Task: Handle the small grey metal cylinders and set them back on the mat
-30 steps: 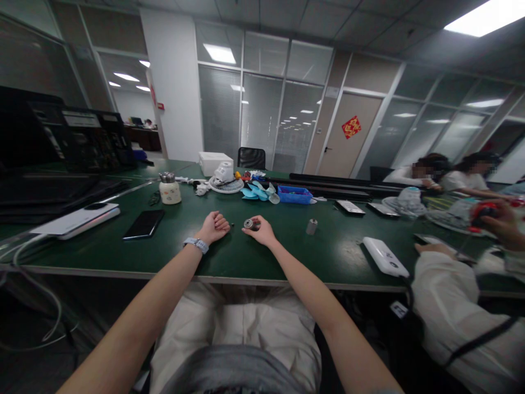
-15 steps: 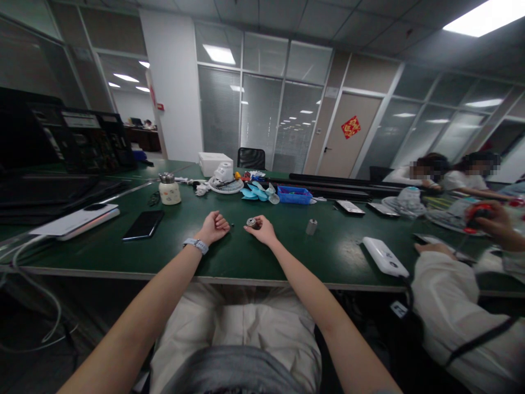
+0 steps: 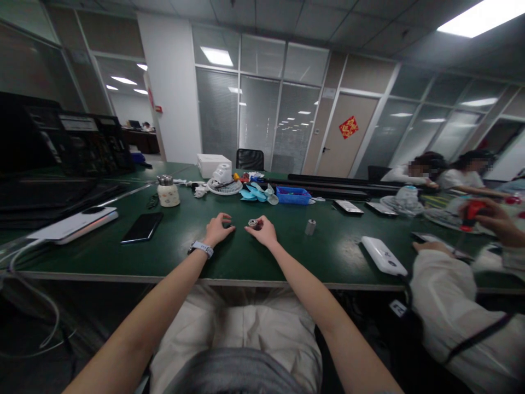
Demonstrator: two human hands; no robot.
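Between the thumb and fingers of my right hand [image 3: 264,232], a small silvery metal cylinder [image 3: 253,223] is held upright, low over the green table [image 3: 246,262]; a ringed top end shows. My left hand [image 3: 218,230], wearing a pale watch, is just to the left of it, palm down. Its thumb and fingers are bent but apart, with nothing visible between them. A second metal cylinder [image 3: 310,227] stands on the table to the right of my right hand.
At left lie a black phone [image 3: 141,227] and a white device with a cable [image 3: 74,224], near a cream jar [image 3: 168,195]. Behind are a fan grille [image 3: 225,187], blue blades [image 3: 255,191] and a blue basket [image 3: 293,196]. A co-worker's hand [image 3: 496,221] holds a red screwdriver [image 3: 472,214] at right.
My left hand has turned from a loose fist to palm down, its fingers parting. A small dark piece beside it is no longer visible. My right hand keeps its cylinder.
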